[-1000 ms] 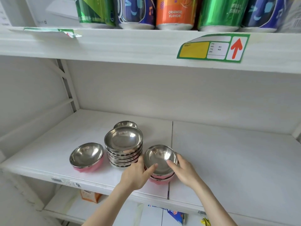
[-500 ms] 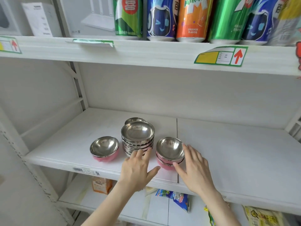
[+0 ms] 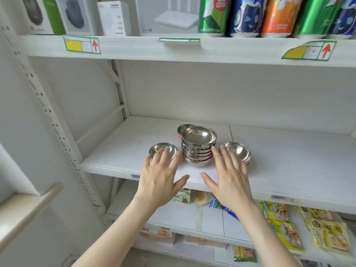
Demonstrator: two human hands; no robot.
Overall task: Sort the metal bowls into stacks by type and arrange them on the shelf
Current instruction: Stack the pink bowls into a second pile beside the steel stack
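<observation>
Shelf tag (image 3: 309, 50) – red arrow; can (image 3: 277, 15) text blurred; hands (image 3: 161, 177) spread.

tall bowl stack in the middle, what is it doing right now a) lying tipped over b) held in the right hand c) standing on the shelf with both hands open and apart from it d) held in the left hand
c: the tall bowl stack stands upright on the shelf, with the left hand and right hand open in front, gripping nothing.

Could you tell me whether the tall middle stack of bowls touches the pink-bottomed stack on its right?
Apart: the head view shows white shelf between tall stack and pink-bottomed stack.
</observation>
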